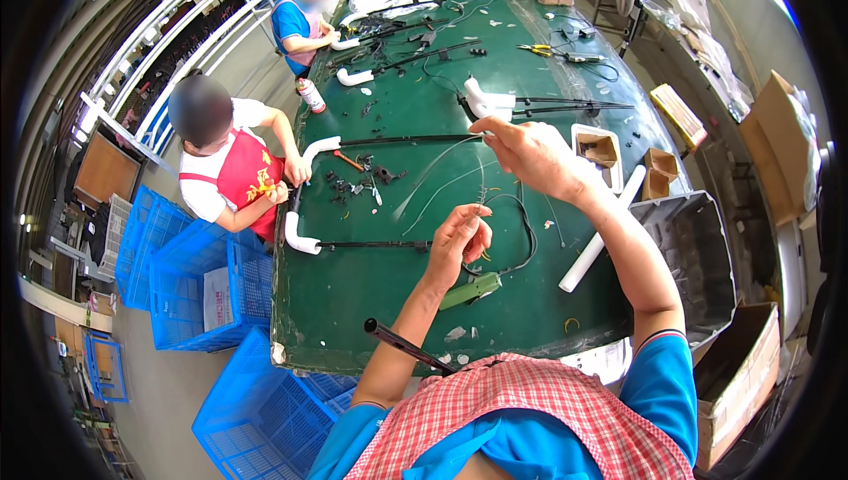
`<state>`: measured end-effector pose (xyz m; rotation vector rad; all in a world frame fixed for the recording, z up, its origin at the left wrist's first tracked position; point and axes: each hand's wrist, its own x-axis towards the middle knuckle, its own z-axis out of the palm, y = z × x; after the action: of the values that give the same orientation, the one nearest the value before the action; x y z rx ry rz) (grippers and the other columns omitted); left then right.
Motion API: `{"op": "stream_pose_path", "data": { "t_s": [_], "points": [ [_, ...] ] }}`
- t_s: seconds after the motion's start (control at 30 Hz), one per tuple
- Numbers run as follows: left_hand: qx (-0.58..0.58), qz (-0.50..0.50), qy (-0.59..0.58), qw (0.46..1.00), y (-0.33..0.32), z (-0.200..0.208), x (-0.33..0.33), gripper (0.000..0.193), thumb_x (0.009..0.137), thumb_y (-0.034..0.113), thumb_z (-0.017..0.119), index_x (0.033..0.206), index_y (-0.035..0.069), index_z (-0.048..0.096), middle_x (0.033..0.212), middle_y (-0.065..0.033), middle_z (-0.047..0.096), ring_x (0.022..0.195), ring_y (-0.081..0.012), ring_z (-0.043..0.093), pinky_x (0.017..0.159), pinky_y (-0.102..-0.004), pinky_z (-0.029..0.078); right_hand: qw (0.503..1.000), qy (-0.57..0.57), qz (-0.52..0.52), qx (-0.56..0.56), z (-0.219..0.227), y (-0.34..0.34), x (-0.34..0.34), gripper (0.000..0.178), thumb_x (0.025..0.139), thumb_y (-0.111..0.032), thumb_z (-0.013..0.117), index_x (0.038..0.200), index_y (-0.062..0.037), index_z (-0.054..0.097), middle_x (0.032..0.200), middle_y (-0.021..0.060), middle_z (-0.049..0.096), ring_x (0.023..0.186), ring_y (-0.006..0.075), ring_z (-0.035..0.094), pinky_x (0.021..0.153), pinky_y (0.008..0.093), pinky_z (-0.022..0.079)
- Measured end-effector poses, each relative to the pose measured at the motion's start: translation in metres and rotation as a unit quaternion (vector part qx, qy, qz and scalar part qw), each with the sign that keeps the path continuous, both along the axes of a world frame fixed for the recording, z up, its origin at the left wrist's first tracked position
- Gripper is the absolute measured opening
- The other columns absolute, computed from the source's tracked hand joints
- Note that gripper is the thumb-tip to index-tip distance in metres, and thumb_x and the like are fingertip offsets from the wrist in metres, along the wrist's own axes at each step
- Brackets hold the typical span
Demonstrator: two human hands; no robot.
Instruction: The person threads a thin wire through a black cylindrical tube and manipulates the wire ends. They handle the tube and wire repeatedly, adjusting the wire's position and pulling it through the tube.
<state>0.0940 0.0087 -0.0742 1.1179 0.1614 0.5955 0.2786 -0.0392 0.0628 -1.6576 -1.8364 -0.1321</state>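
Observation:
My right hand [534, 158] is raised over the green table [389, 299], its thumb and fingers pinched on one end of a thin wire [483, 175]. Lower and to the left, my left hand [459, 240] pinches the same wire, which runs between the two. Pale strands trail from it across the tabletop. Below my left hand lies a green block-shaped device [471, 291], with a black cable [533, 246] curving up beside it. A black tube [406, 344] slants over my left forearm. The exact wire tips are too small to make out.
Frames of black tubes with white elbow fittings [305, 233] lie left and ahead. A white tube [603, 228], parts tray [597, 151] and grey bin [689, 259] are on the right. Blue crates [208, 281] stand left. Two people [234, 162] work along the left edge.

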Motion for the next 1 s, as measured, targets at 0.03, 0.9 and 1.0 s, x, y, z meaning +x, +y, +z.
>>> {"op": "stream_pose_path", "data": {
  "t_s": [0.03, 0.9, 1.0],
  "points": [
    [-0.002, 0.002, -0.002, 1.0, 0.0, 0.002, 0.0, 0.026, 0.101, 0.021, 0.045, 0.12, 0.006, 0.054, 0.076, -0.0027, 0.056, 0.05, -0.0034, 0.04, 0.045, -0.0177, 0.031, 1.0, 0.006, 0.002, 0.025, 0.001, 0.0, 0.001, 0.015, 0.094, -0.015, 0.053, 0.105, -0.0077, 0.06, 0.056, 0.009, 0.055, 0.052, 0.0261, 0.06, 0.052, 0.0367, 0.047],
    [0.021, -0.008, 0.112, 0.993, -0.002, -0.002, -0.023, 0.028, 0.1, 0.028, 0.048, 0.105, 0.005, 0.063, 0.061, 0.0044, 0.044, 0.049, -0.0011, 0.033, 0.043, -0.0172, 0.023, 0.674, 0.738, 0.026, -0.002, -0.11, -0.041, -0.046, 0.028, 0.102, -0.029, 0.045, 0.103, -0.0046, 0.058, 0.057, -0.0035, 0.041, 0.047, 0.0045, 0.03, 0.043, 0.0211, 0.024],
    [-0.022, -0.02, 0.099, 0.995, 0.0, -0.003, -0.024, 0.031, 0.099, 0.031, 0.05, 0.104, 0.003, 0.063, 0.062, 0.0037, 0.046, 0.05, -0.0015, 0.034, 0.044, -0.017, 0.024, 0.787, 0.616, -0.007, -0.029, -0.084, -0.04, -0.045, 0.028, 0.102, -0.028, 0.047, 0.095, -0.0052, 0.063, 0.06, -0.0044, 0.044, 0.052, 0.0025, 0.034, 0.046, 0.0199, 0.025]
  ]
}}
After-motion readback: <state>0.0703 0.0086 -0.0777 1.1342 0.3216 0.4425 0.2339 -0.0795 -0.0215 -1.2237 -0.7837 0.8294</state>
